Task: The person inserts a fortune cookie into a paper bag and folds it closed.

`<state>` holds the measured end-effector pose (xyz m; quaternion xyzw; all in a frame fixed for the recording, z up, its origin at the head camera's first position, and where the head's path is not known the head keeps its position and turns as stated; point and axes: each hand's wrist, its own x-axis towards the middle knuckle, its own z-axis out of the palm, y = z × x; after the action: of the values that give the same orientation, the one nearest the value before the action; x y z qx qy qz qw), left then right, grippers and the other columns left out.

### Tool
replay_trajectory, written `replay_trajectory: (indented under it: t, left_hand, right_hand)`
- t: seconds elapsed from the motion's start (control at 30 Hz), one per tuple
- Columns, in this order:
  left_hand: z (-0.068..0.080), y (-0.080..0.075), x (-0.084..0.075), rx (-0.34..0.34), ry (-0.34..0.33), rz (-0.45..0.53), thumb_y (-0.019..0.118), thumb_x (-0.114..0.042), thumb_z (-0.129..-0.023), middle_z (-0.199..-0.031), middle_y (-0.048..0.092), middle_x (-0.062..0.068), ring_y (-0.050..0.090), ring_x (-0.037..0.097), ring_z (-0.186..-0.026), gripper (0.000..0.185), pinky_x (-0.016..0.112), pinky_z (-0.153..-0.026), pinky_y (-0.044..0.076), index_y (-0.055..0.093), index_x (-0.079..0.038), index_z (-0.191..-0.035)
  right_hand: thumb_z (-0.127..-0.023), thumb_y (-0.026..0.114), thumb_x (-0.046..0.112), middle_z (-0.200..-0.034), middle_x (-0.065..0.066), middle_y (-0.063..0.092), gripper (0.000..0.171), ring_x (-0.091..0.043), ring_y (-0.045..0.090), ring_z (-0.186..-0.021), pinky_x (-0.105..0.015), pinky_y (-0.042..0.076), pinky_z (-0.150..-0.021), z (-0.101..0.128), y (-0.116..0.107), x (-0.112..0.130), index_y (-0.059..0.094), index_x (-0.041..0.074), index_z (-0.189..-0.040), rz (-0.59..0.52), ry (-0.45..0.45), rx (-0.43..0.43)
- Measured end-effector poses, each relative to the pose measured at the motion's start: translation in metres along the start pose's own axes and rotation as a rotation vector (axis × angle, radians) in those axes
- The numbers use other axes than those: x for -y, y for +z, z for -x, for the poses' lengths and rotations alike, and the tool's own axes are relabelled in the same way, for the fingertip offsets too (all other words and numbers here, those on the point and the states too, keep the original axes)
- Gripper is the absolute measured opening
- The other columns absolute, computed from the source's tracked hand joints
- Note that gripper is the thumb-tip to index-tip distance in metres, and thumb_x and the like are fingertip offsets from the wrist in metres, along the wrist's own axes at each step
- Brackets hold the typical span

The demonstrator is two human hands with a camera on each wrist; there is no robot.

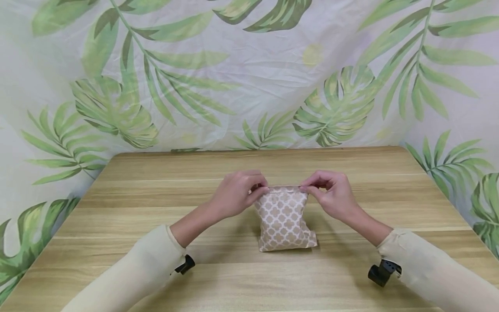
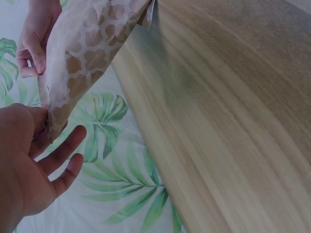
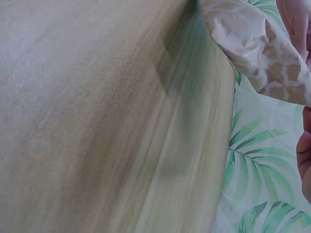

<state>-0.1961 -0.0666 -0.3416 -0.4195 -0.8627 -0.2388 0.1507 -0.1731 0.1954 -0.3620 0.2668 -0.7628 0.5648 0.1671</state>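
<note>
A tan paper bag (image 1: 283, 219) with a white lattice pattern stands on the table, its top edge folded into a narrow flat strip. My left hand (image 1: 238, 193) pinches the left end of that strip between thumb and index finger. At the opposite end, the thumb and fingertips of my right hand (image 1: 333, 195) pinch the strip too. The left wrist view shows the bag (image 2: 90, 53) bulging below the pinched edge, with the left hand's (image 2: 29, 165) other fingers held loosely away. In the right wrist view the right hand (image 3: 305, 155) is mostly cut off by the frame. The bag's contents are hidden.
The wood-grain table (image 1: 136, 208) spreads around the bag on all sides. Behind it hangs a leaf-printed cloth (image 1: 257, 86). Small black wrist cameras (image 1: 383, 272) sit under both cream sleeves (image 1: 432, 264), low over the tabletop.
</note>
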Motion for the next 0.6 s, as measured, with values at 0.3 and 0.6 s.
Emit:
replay_trajectory:
  t: [0.3,0.6]
  left_hand:
    - [0.005,-0.006,0.007,0.023,-0.051,0.072,0.074,-0.015,-0.096,-0.08,0.068,-0.003,0.062,0.008,-0.069,0.011,0.025,-0.062,0.05,0.072,-0.01,-0.086]
    - [0.009,-0.008,0.013,0.081,-0.133,0.236,0.07,-0.005,-0.098,-0.086,0.072,0.001,0.066,0.011,-0.08,0.007,0.027,-0.067,0.054,0.073,-0.006,-0.091]
  right_hand:
    - [-0.081,0.076,-0.019,-0.077,-0.018,0.074,0.016,-0.007,0.067,-0.066,-0.016,0.047,-0.054,0.0,-0.001,-0.002,0.076,-0.003,-0.08,0.001,0.026,-0.011]
    - [-0.088,0.079,-0.004,-0.076,-0.015,0.073,0.005,-0.013,0.058,-0.054,-0.02,0.047,-0.049,0.0,-0.007,-0.008,0.076,-0.002,-0.085,0.001,0.118,0.062]
